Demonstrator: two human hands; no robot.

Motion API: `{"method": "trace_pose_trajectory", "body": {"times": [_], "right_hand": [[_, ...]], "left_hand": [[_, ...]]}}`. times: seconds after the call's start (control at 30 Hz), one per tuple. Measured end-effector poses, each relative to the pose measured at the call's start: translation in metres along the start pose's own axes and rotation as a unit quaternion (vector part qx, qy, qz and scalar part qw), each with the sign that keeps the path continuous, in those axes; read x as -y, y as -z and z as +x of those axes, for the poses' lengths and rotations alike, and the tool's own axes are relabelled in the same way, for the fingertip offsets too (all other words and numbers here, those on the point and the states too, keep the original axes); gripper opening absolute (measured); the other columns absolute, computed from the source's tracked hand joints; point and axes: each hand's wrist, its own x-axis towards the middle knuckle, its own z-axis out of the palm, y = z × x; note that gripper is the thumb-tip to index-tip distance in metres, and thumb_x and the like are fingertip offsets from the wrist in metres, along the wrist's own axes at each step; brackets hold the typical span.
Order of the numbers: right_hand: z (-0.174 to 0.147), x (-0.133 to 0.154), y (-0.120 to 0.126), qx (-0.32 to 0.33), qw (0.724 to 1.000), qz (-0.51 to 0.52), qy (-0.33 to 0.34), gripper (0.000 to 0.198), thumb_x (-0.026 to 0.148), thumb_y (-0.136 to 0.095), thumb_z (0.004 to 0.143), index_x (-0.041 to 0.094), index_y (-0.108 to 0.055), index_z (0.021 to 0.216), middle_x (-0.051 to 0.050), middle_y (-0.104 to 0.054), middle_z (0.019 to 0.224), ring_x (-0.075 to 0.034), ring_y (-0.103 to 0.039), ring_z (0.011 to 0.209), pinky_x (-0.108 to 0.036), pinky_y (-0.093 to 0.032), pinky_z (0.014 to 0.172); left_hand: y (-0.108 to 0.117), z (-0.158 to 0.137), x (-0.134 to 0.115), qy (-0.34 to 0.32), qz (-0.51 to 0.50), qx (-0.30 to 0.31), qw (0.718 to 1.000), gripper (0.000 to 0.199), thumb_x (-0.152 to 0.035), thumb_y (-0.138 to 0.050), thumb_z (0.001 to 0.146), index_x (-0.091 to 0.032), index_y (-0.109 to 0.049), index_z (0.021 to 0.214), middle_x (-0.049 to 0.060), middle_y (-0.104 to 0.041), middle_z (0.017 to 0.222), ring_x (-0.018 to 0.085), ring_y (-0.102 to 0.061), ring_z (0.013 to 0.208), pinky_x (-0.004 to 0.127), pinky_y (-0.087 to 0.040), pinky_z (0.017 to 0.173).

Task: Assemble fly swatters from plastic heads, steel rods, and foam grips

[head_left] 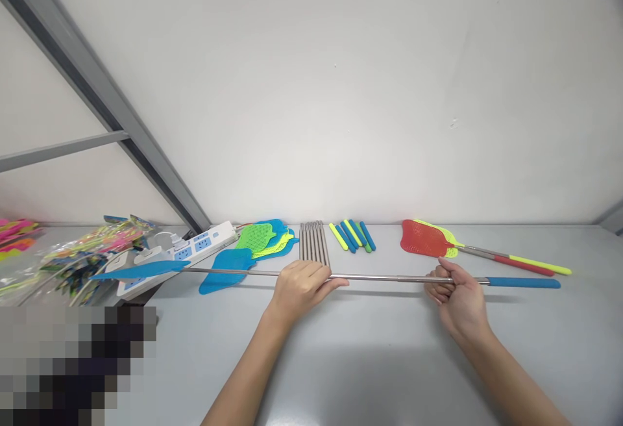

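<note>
A blue fly swatter with an extended telescopic metal rod lies level across both my hands, its blue paddle out to the left and its blue grip to the right. My left hand is closed around the thin part of the rod. Closer to the grip, my right hand has its fingers curled around the thicker rod. Behind my left hand lies a row of metal rods. Several loose swatter heads in blue, green and yellow are at its left, and short blue, yellow and green handles at its right.
A red swatter and a yellow one overlap at the back right. On the left stand a white power strip with plugs and a pile of plastic-wrapped colourful items. A wall and a grey metal frame bound the table.
</note>
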Motion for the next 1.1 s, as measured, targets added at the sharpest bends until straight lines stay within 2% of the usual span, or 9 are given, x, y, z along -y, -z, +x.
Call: {"method": "trace_pose_trajectory", "body": {"times": [0.13, 0.33, 0.53, 0.77, 0.97, 1.1], "right_hand": [[0.002, -0.001, 0.002, -0.002, 1.0, -0.007, 0.014, 0.037, 0.028, -0.05, 0.07, 0.018, -0.026, 0.044, 0.007, -0.017, 0.044, -0.006, -0.017, 0.037, -0.024, -0.014, 0.036], [-0.003, 0.002, -0.005, -0.007, 0.996, 0.019, 0.082, 0.041, 0.028, -0.048, 0.072, 0.018, -0.023, 0.042, 0.006, -0.014, 0.042, -0.008, -0.016, 0.038, -0.025, -0.013, 0.037], [-0.007, -0.004, -0.009, -0.002, 0.999, 0.035, 0.039, 0.04, 0.036, -0.046, 0.074, 0.019, -0.025, 0.046, 0.006, -0.012, 0.046, -0.008, -0.014, 0.04, -0.024, -0.011, 0.037], [-0.005, -0.009, -0.007, 0.019, 0.999, 0.033, 0.031, 0.041, 0.04, -0.046, 0.074, 0.019, -0.024, 0.047, 0.006, -0.012, 0.048, -0.008, -0.014, 0.041, -0.024, -0.012, 0.037], [-0.014, -0.012, -0.016, 0.092, 0.995, -0.025, 0.008, 0.039, 0.041, -0.042, 0.078, 0.017, -0.03, 0.049, 0.005, -0.019, 0.049, -0.007, -0.019, 0.041, -0.022, -0.017, 0.039], [-0.028, -0.021, -0.025, 0.19, 0.975, -0.085, -0.082, 0.024, 0.039, -0.042, 0.079, 0.019, -0.046, 0.067, 0.005, -0.028, 0.053, -0.006, -0.024, 0.041, -0.021, -0.02, 0.041]], "left_hand": [[-0.003, -0.002, -0.003, 0.018, -0.01, 0.001, 1.0, 0.038, -0.041, -0.051, 0.073, -0.016, -0.041, 0.047, -0.005, -0.039, 0.042, 0.007, -0.036, 0.042, 0.022, -0.023, 0.047], [-0.004, -0.002, -0.01, 0.047, -0.038, -0.004, 0.998, 0.036, -0.041, -0.051, 0.073, -0.017, -0.044, 0.048, -0.004, -0.039, 0.041, 0.007, -0.036, 0.042, 0.022, -0.023, 0.046], [-0.003, 0.0, -0.016, 0.061, -0.035, -0.009, 0.997, 0.035, -0.042, -0.051, 0.073, -0.017, -0.048, 0.049, -0.003, -0.041, 0.042, 0.008, -0.037, 0.044, 0.023, -0.022, 0.046], [-0.002, 0.002, -0.021, 0.07, -0.045, -0.011, 0.996, 0.034, -0.041, -0.051, 0.073, -0.017, -0.048, 0.05, -0.004, -0.041, 0.042, 0.008, -0.036, 0.044, 0.023, -0.023, 0.046], [-0.002, 0.001, -0.025, 0.076, -0.06, -0.004, 0.995, 0.031, -0.041, -0.051, 0.073, -0.017, -0.049, 0.053, -0.003, -0.044, 0.045, 0.008, -0.037, 0.047, 0.023, -0.024, 0.047], [-0.004, 0.001, -0.034, 0.064, -0.064, 0.026, 0.996, 0.03, -0.042, -0.05, 0.074, -0.018, -0.049, 0.056, -0.003, -0.047, 0.049, 0.009, -0.039, 0.049, 0.024, -0.025, 0.049]]}}
